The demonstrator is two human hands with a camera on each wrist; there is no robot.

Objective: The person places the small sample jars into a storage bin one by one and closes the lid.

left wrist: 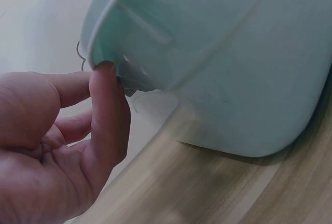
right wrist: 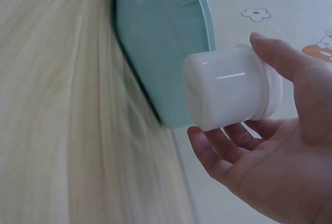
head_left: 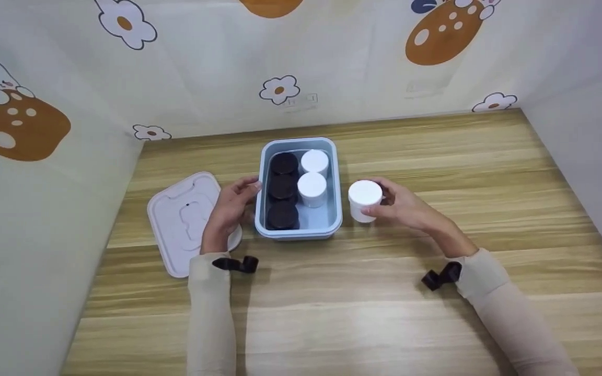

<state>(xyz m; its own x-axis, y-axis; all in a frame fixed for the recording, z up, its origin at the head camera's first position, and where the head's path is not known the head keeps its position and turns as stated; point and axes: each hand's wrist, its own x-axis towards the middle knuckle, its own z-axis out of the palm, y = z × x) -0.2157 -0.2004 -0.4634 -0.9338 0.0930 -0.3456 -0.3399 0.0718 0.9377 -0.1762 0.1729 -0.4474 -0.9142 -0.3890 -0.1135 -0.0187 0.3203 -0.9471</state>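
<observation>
My right hand (head_left: 397, 203) holds a white lidded jar (head_left: 365, 201) just right of the light blue box (head_left: 301, 233). In the right wrist view the thumb is near the lid of the jar (right wrist: 228, 89) and the fingers lie along its other side, with the jar off the table. At the box's left side, my left hand (head_left: 232, 203) grips the rim, its thumb (left wrist: 106, 110) right under the edge in the left wrist view. Inside the box, several black-topped jars (head_left: 282, 187) line the left side, and two white jars (head_left: 312, 187) stand at the back right.
A pale flat lid (head_left: 170, 224) with a moulded recess lies on the wooden table (head_left: 332, 313) to the left. Partly hidden by the left wrist is a white round thing (head_left: 235, 237). Patterned cloth walls (head_left: 217, 78) border the table at the back and sides.
</observation>
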